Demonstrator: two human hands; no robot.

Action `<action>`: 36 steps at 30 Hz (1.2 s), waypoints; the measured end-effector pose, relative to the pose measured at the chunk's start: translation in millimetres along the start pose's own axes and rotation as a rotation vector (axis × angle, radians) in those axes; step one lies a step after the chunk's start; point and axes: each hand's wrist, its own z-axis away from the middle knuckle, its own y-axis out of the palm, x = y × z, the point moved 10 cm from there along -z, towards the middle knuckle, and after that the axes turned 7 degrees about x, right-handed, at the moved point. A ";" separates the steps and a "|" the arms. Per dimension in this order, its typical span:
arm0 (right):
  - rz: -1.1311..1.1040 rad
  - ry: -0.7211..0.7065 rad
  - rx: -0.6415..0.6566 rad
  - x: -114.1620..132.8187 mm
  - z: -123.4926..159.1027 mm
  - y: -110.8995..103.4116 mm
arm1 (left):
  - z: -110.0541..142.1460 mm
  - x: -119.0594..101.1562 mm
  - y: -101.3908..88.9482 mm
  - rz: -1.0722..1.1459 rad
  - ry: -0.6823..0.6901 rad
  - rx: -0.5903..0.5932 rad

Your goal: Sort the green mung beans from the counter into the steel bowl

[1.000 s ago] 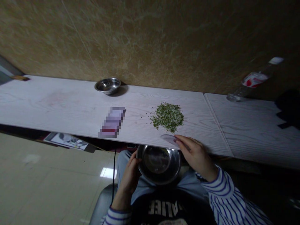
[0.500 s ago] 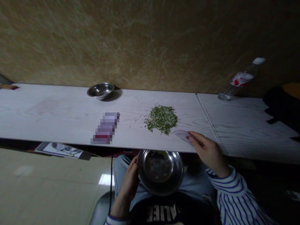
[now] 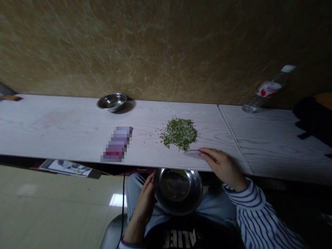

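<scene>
A pile of small green beans (image 3: 179, 133) lies on the pale wooden table (image 3: 64, 128). My right hand (image 3: 221, 166) rests at the table's near edge, fingers closed on a thin pale disc (image 3: 192, 154) that lies just in front of the pile. Below the edge, my left hand (image 3: 145, 200) grips the left rim of a steel bowl (image 3: 177, 190) held over my lap. A few green beans show at the bowl's far rim.
A second, smaller steel bowl (image 3: 112, 101) stands by the wall. A blurred-out card or packet (image 3: 118, 143) lies left of the beans. A plastic bottle (image 3: 267, 89) stands at the back right, dark cloth (image 3: 312, 119) beyond it. A cable hangs at my left knee.
My right hand with the disc swung right, then back left toward the near side of the bean pile. The bowl stayed under the table edge; the view shifted a little.
</scene>
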 end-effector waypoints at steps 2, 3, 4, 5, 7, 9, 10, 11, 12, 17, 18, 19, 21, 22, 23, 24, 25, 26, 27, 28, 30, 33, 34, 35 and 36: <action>0.022 -0.050 0.045 2.6 -9.0 4.8 | -0.6 -0.8 0.4 0.007 0.000 -0.003; 0.032 -0.066 0.067 3.0 -13.9 7.6 | -0.8 -1.3 0.9 0.012 0.002 -0.004; 0.036 -0.078 0.086 2.9 -19.1 10.4 | -0.9 -1.6 1.7 0.012 0.002 -0.002; 0.035 -0.084 0.102 2.2 -24.4 13.0 | -1.0 -1.8 3.1 0.009 -0.001 0.005; 0.023 -0.090 0.119 0.3 -34.8 17.2 | -0.8 -2.4 5.8 -0.002 -0.009 0.021; 0.011 -0.092 0.128 -2.0 -44.3 20.8 | -0.5 -3.8 7.0 -0.010 -0.013 0.022; 0.007 -0.092 0.131 -3.1 -48.5 22.2 | -0.6 -4.8 7.1 -0.010 -0.011 0.018; 0.004 -0.094 0.130 -4.1 -52.5 23.1 | -0.8 -5.8 7.1 -0.008 -0.008 0.013; 0.002 -0.098 0.130 -4.8 -56.1 23.9 | -1.1 -6.6 7.0 -0.005 -0.007 0.009; -0.002 -0.115 0.136 -8.2 -71.5 26.1 | -4.5 -4.6 6.8 -0.012 -0.030 0.007; -0.001 -0.116 0.139 -8.9 -74.4 26.5 | -5.2 -3.5 6.7 -0.016 -0.036 0.009; -0.001 -0.116 0.141 -9.5 -77.1 26.7 | -5.8 -2.4 6.8 -0.019 -0.041 0.012; -0.003 -0.117 0.152 -10.3 -81.9 27.8 | -6.6 -1.0 7.5 -0.025 -0.045 0.017; -0.002 -0.118 0.154 -10.4 -83.8 27.9 | -6.8 -0.8 7.9 -0.027 -0.045 0.015; 0.001 -0.118 0.152 -10.5 -85.3 27.5 | -6.7 -1.0 8.2 -0.027 -0.043 0.011; 0.004 -0.119 0.146 -10.5 -86.1 26.6 | -6.4 -1.4 8.5 -0.027 -0.043 0.004; 0.005 -0.121 0.136 -10.4 -86.4 25.2 | -6.0 -2.0 9.3 -0.028 -0.043 -0.001; 0.003 -0.124 0.124 -10.3 -86.1 23.3 | -5.4 -2.8 10.4 -0.030 -0.042 -0.004; -0.003 -0.127 0.106 -10.4 -85.2 20.6 | -4.9 -3.5 12.2 -0.031 -0.042 -0.003; -0.010 -0.129 0.086 -10.8 -83.7 17.5 | -4.6 -4.3 14.2 -0.030 -0.039 0.000; -0.021 -0.125 0.044 -13.4 -79.8 10.9 | -4.2 -4.9 17.2 -0.023 -0.034 0.000; -0.017 -0.101 -0.008 -20.6 -73.4 2.0 | -4.5 -1.0 17.9 -0.028 -0.052 -0.017; -0.014 -0.096 -0.022 -22.8 -71.7 -0.3 | -4.8 0.4 18.4 -0.032 -0.058 -0.013; -0.009 -0.092 -0.033 -24.8 -70.3 -2.1 | -5.3 1.8 19.5 -0.035 -0.064 -0.001; -0.003 -0.088 -0.042 -26.6 -69.5 -3.3 | -5.6 2.7 20.6 -0.038 -0.066 0.012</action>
